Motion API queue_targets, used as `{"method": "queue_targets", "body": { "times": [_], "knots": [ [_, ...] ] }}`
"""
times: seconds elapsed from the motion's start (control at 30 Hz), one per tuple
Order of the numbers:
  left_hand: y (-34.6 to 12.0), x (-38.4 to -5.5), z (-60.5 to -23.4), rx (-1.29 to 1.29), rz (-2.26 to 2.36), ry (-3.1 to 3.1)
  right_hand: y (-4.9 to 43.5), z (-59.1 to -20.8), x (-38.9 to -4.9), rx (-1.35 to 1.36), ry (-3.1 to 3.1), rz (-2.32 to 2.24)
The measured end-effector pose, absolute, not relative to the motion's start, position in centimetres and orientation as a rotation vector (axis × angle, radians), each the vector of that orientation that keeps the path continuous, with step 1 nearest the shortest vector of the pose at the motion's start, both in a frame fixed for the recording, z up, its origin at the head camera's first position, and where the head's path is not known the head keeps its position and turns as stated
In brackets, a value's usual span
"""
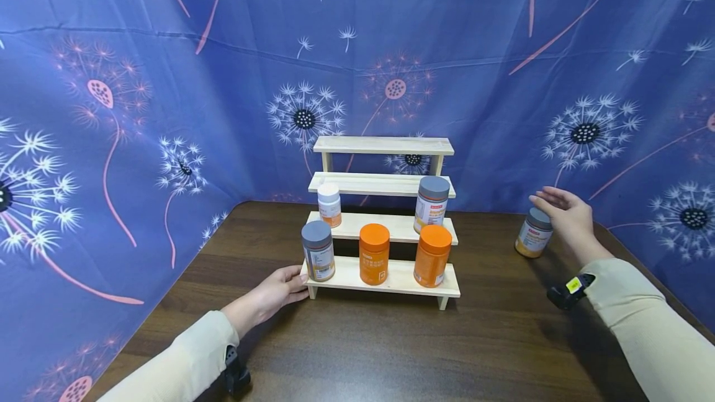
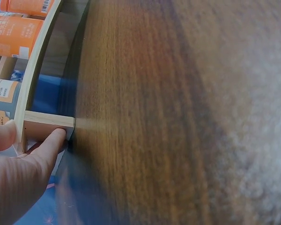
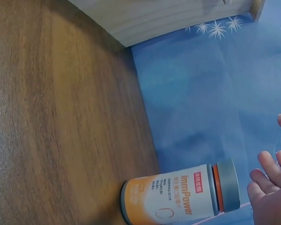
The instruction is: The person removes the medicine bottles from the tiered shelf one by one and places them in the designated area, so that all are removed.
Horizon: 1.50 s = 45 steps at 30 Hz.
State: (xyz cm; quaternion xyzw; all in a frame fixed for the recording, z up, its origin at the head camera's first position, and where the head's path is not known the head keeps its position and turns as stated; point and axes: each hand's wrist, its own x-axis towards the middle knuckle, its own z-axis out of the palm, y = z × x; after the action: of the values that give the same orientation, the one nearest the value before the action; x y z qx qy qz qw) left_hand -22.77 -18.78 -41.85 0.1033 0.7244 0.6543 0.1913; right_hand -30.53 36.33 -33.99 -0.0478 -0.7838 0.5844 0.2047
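At the lower left end of a stepped wooden rack (image 1: 363, 268), my left hand (image 1: 276, 295) holds the bottom step. In the left wrist view, the thumb lies by the board and a finger touches the short leg (image 2: 49, 121). My right hand (image 1: 570, 222) hovers by a grey-lidded supplement bottle (image 1: 534, 234) standing on the table to the right. Its fingers are relaxed, and the right wrist view shows a gap between them and the bottle's lid (image 3: 228, 185). The bottle's label is white and orange.
On the bottom step stand a grey-lidded bottle (image 1: 318, 252) and two orange jars, one in the middle (image 1: 373, 254) and one at right (image 1: 432, 257). Higher up are a small white-capped bottle (image 1: 329, 205) and another grey-lidded bottle (image 1: 431, 205). Behind the brown table (image 1: 357, 346) hangs a blue curtain (image 1: 491, 110).
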Motion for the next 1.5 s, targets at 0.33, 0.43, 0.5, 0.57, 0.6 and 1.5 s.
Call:
{"method": "queue_targets", "body": {
  "times": [0.33, 0.43, 0.5, 0.57, 0.6, 1.5],
  "knots": [
    [-18.8, -22.8, -42.0, 0.295, 1.842, 2.035, 35.5, -33.9, -30.5, -0.022, -2.225, 1.597],
    [-18.7, -22.8, -42.0, 0.286, 1.846, 2.032, 35.2, -33.8, -30.5, -0.008, -2.227, 1.6],
    [-18.8, -22.8, -42.0, 0.284, 1.846, 2.031, 34.9, -33.7, -30.5, -0.011, -2.236, 1.601],
    [-18.8, -22.8, -42.0, 0.281, 1.845, 2.032, 34.6, -33.5, -30.5, -0.016, -2.239, 1.606],
    [-18.7, -22.8, -42.0, 0.281, 1.845, 2.033, 34.4, -33.4, -30.5, -0.017, -2.247, 1.602],
    [-18.8, -22.7, -41.9, 0.286, 1.854, 2.018, 29.7, -31.6, -29.5, 0.113, -2.364, 1.555]
  ]
}}
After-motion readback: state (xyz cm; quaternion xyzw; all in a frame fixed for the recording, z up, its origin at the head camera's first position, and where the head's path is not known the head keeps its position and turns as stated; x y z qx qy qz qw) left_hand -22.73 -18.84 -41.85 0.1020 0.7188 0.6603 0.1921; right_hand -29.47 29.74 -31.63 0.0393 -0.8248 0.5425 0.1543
